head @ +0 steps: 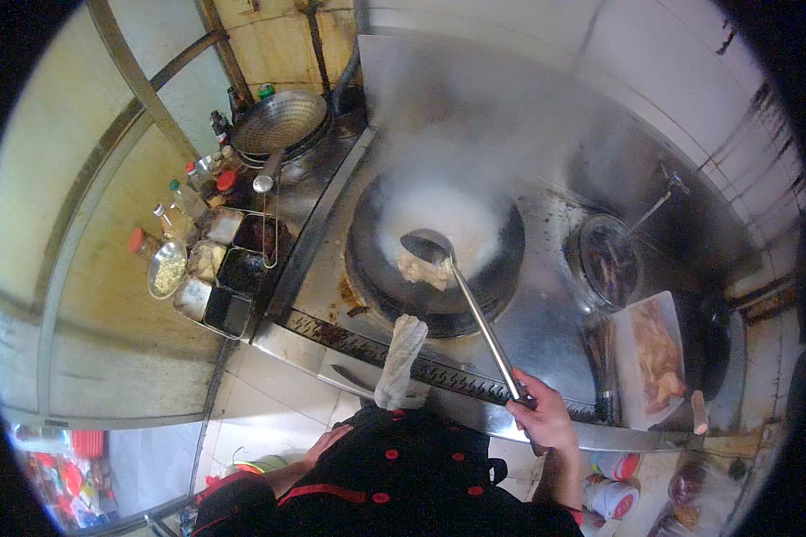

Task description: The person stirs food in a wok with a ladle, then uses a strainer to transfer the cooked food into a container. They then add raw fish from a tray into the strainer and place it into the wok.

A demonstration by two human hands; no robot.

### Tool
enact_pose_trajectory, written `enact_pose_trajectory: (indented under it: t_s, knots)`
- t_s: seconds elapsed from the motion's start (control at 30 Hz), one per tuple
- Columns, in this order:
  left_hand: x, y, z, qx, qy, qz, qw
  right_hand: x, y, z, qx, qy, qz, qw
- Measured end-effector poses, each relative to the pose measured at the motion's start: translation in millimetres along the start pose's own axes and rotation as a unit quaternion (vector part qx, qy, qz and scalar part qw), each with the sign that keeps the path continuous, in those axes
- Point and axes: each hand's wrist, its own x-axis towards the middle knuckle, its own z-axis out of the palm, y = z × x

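My right hand (pixel 543 411) grips the end of a long-handled metal ladle (pixel 481 312). The ladle's dark bowl is down in a black wok (pixel 369 272), against pale, light-brown pieces of food (pixel 422 272). White steam rises over the wok and blurs its far side. Toward my body juts the wok's handle (pixel 401 359), wrapped in a whitish cloth; neither hand touches it. My left hand (pixel 327 444) rests low against the side of my black garment, its fingers partly hidden.
To the left stand metal seasoning containers (pixel 228 314), a bowl of chopped pale bits (pixel 169 270), several bottles (pixel 189 200) and a perforated strainer (pixel 283 122). On the right are a round pot (pixel 611 262) under a tap (pixel 675 181) and a white tray of raw-looking meat (pixel 628 386).
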Motion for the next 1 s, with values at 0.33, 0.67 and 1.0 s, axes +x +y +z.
enact_pose_trajectory:
  t_s: [0.33, 0.67, 1.0]
  knots:
    - [1.7, 48.1, -5.3, 0.131, 0.028, 0.072, 0.988, -6.0, 14.1, -5.1, -0.034, 0.014, -0.029, 0.999]
    - [6.5, 59.3, -8.8, 0.107, -0.008, 0.005, 0.994, 0.8, 13.8, -6.3, -0.06, -0.01, -0.031, 0.998]
    - [5.9, 57.3, -4.0, 0.124, 0.004, -0.005, 0.992, -2.8, 11.7, -8.7, -0.038, -0.007, 0.027, 0.999]
